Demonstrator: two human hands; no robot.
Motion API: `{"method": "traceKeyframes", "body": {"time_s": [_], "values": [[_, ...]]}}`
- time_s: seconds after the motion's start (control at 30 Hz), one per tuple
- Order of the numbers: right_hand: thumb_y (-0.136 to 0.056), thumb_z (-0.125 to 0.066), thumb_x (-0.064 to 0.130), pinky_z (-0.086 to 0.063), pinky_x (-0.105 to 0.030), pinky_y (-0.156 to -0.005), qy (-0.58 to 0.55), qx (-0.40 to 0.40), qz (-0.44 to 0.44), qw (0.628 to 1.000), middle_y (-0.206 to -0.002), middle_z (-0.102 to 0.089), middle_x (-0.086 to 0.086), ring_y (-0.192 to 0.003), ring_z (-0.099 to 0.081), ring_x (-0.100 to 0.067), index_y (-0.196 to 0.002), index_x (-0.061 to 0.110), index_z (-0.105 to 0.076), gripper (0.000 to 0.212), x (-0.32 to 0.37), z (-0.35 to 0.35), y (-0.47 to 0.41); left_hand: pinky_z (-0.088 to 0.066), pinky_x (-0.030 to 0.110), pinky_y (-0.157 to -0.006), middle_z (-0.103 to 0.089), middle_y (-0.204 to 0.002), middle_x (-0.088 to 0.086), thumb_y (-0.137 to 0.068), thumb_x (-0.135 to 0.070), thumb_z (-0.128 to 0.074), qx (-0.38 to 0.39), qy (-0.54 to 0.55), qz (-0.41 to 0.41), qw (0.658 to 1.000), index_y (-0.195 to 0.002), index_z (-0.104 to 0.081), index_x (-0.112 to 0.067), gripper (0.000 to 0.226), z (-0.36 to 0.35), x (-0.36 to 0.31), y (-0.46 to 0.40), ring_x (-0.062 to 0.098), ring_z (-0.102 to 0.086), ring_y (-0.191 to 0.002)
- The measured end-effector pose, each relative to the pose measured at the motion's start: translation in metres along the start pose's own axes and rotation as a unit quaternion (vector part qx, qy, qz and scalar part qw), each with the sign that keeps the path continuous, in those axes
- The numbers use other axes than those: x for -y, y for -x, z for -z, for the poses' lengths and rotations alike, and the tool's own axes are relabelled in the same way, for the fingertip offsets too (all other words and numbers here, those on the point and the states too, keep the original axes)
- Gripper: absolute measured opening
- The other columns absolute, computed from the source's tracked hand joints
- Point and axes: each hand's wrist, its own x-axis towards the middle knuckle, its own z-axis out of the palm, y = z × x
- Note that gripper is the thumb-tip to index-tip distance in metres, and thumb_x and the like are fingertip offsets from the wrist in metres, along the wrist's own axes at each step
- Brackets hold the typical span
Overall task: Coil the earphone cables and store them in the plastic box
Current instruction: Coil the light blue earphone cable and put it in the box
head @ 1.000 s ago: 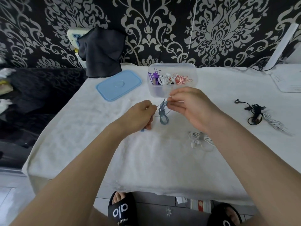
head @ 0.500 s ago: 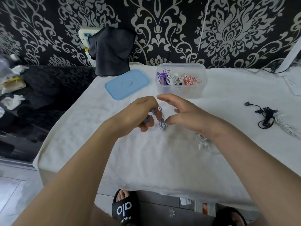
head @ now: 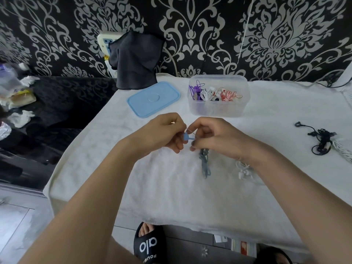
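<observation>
"alo" legible on black slide sandal (head: 149, 244) below white towel-covered table (head: 171, 197); damask wallpaper behind. Left hand (head: 162, 135) and right hand (head: 215, 137) together, pinching blue-grey earphone cable (head: 204, 162).

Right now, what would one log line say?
left hand: pinches blue earphones | right hand: grips cable | plastic box: open

Your left hand (head: 163, 133) pinches the blue earphone (head: 185, 137); your right hand (head: 213, 138) grips its blue-grey cable (head: 204, 162), coils hanging below it. Beyond both hands: plastic box (head: 219, 109) with coiled earphones, blue lid (head: 153, 99) beyond the left hand.
</observation>
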Motion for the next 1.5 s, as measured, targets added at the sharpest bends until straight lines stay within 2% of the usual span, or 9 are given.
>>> {"method": "traceKeyframes", "body": {"time_s": [0.2, 0.33, 0.47, 0.57, 0.8, 0.93, 1.17, 1.3, 1.5], "values": [[-0.088, -0.069, 0.004, -0.054, -0.054, -0.093, -0.071, 0.011, -0.038, 0.997, -0.073, -0.062, -0.002, -0.065, -0.066, -0.017, -0.1, 0.007, -0.069, 0.013, -0.003, -0.004, -0.005, -0.05, 0.026, -0.057, -0.07, -0.079, 0.006, -0.102, -0.017, -0.053, -0.006, -0.055, -0.009, 0.998, -0.095, -0.064, -0.005, 0.017, 0.003, 0.005, -0.002, 0.016, -0.056, -0.061], [-0.088, -0.067, 0.002, -0.057, -0.041, -0.074, -0.075, -0.003, -0.044, 0.996, -0.071, -0.063, -0.001, -0.06, -0.057, -0.014, -0.098, 0.007, -0.07, 0.012, -0.001, -0.003, -0.005, -0.048, 0.025, -0.053, -0.069, -0.074, 0.003, -0.104, -0.022, -0.05, -0.018, -0.065, 0.017, 0.998, -0.096, -0.066, -0.004, 0.025, 0.006, 0.007, -0.003, 0.016, -0.053, -0.059], [-0.091, -0.066, 0.004, -0.047, -0.032, -0.062, -0.1, -0.015, -0.056, 0.993, -0.079, -0.068, -0.008, -0.051, -0.046, -0.012, -0.1, 0.007, -0.069, 0.01, 0.001, -0.004, -0.004, -0.042, 0.016, -0.046, -0.066, -0.073, 0.003, -0.105, -0.02, -0.045, -0.032, -0.072, 0.018, 0.997, -0.098, -0.066, -0.003, 0.027, 0.007, 0.005, -0.003, 0.01, -0.05, -0.052], [-0.093, -0.066, 0.01, -0.041, -0.028, -0.056, -0.127, -0.003, -0.058, 0.99, -0.079, -0.068, -0.008, -0.053, -0.042, -0.013, -0.101, 0.006, -0.071, 0.01, 0.001, -0.006, -0.005, -0.047, 0.02, -0.052, -0.066, -0.075, 0.003, -0.105, -0.017, -0.043, -0.021, -0.055, 0.005, 0.998, -0.103, -0.067, 0.0, 0.03, 0.007, 0.007, -0.004, 0.013, -0.051, -0.058], [-0.094, -0.063, 0.008, -0.04, -0.027, -0.054, -0.139, -0.028, -0.064, 0.988, -0.08, -0.072, -0.011, -0.054, -0.041, -0.015, -0.103, 0.002, -0.071, 0.014, 0.003, -0.006, -0.006, -0.057, 0.027, -0.068, -0.074, -0.096, 0.014, -0.107, -0.015, -0.04, 0.004, -0.008, 0.017, 1.0, -0.113, -0.069, -0.004, 0.031, 0.009, 0.009, -0.005, 0.015, -0.062, -0.07], [-0.094, -0.064, 0.01, -0.042, -0.025, -0.05, -0.191, -0.054, -0.104, 0.975, -0.093, -0.07, -0.022, -0.052, -0.043, -0.012, -0.11, -0.005, -0.06, 0.022, 0.005, -0.006, -0.008, -0.058, 0.028, -0.073, -0.075, -0.093, 0.006, -0.105, -0.014, -0.05, -0.001, -0.009, 0.0, 1.0, -0.111, -0.068, -0.005, 0.021, 0.008, 0.011, -0.006, 0.014, -0.065, -0.072], [-0.09, -0.072, 0.016, -0.031, -0.022, -0.045, -0.195, -0.022, -0.085, 0.977, -0.078, -0.07, -0.009, -0.052, -0.032, -0.012, -0.11, 0.006, -0.066, 0.024, 0.008, -0.004, -0.004, -0.058, 0.025, -0.07, -0.073, -0.094, 0.009, -0.106, -0.011, -0.045, -0.008, -0.025, -0.007, 1.0, -0.111, -0.071, -0.005, 0.027, 0.01, 0.01, -0.007, 0.015, -0.063, -0.071], [-0.096, -0.064, 0.021, -0.023, -0.021, -0.04, -0.178, -0.036, -0.095, 0.979, -0.08, -0.071, -0.006, -0.046, -0.024, -0.01, -0.105, 0.004, -0.069, 0.02, 0.006, -0.005, -0.005, -0.046, 0.02, -0.049, -0.07, -0.088, 0.005, -0.103, -0.007, -0.039, -0.086, -0.094, 0.013, 0.992, -0.108, -0.07, -0.015, 0.033, 0.017, 0.014, -0.01, 0.017, -0.058, -0.063], [-0.095, -0.058, 0.007, -0.02, -0.022, -0.039, -0.152, -0.032, -0.124, 0.98, -0.091, -0.078, -0.008, -0.044, -0.02, -0.011, -0.106, 0.007, -0.068, 0.016, 0.003, -0.006, -0.007, -0.039, 0.019, -0.05, -0.064, -0.092, 0.0, -0.099, -0.011, -0.041, -0.232, -0.219, 0.042, 0.947, -0.108, -0.064, -0.02, 0.026, 0.044, 0.034, -0.017, 0.013, -0.052, -0.062]]}}
